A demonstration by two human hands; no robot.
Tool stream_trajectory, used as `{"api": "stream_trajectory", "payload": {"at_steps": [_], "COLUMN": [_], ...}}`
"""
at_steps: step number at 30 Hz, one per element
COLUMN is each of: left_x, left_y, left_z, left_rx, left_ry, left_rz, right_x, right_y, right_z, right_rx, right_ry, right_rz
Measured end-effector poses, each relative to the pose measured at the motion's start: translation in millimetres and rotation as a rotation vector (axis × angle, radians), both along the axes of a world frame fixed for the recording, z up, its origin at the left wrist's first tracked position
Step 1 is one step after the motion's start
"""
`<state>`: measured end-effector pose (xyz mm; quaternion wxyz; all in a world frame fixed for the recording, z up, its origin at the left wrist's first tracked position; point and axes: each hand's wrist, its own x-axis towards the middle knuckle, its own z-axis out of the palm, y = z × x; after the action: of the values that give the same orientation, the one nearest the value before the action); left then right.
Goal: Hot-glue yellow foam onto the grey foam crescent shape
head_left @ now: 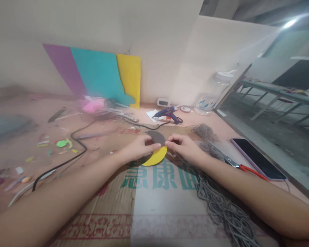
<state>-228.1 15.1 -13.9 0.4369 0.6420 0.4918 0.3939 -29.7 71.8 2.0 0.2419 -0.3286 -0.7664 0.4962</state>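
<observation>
Crescent (156,157), yellow and grey, is pinched from both sides by left hand (141,147) and right hand (181,146), apparently for steadiness; glue gun (166,112) stands beyond, seemingly within reach.

I see a bare, slim left forearm (74,187) and an equally bare right forearm (243,185), both tapering smoothly into an ungloved left hand (142,145) and right hand (182,146).

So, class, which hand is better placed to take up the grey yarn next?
Probably the right hand: the grey yarn lies closer to it. The left hand, farther off, could steady the yellow piece.
</observation>
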Motion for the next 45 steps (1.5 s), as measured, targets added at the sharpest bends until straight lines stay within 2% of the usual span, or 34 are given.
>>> {"api": "stream_trajectory", "payload": {"at_steps": [6, 12, 14, 19, 24, 28, 33, 37, 42, 45], "left_x": [-3, -3, -3, -1, -2, -2, -1, 1, 2, 2], "left_y": [2, 2, 1, -1, -2, -2, 0, 0, 1, 4], "left_z": [-2.6, -0.3, 1.9, 4.9, 6.5, 5.8, 3.5, 6.0, 5.2, 1.0], "left_rx": [-0.07, -0.114, -0.115, -0.086, -0.113, -0.134, -0.1, -0.128, -0.106, -0.027], "left_ry": [-0.016, -0.005, -0.012, -0.04, -0.045, -0.079, -0.109, -0.075, -0.035, -0.127], "left_rz": [0.043, 0.057, 0.055, 0.064, 0.061, 0.015, 0.059, 0.138, 0.173, 0.136], "right_x": [1, 1, 1, 1, 2, 2, 4, 4, 1, 0], "right_y": [0, 1, 2, 6, 7, 9, 12, 9, 3, 4], "right_z": [-0.6, 2.5, 2.8, 1.9, 2.2, -1.6, 0.6, 8.2, 6.4, 3.3], "right_rx": [-0.06, 0.058, 0.07, -0.011, 0.057, 0.036, 0.04, 0.103, 0.345, 0.317], "right_ry": [0.049, 0.023, 0.015, 0.057, 0.064, 0.056, -0.004, 0.025, -0.023, -0.033], "right_rz": [0.019, -0.04, -0.056, -0.044, -0.001, -0.002, -0.034, -0.056, 0.014, 0.004]}}
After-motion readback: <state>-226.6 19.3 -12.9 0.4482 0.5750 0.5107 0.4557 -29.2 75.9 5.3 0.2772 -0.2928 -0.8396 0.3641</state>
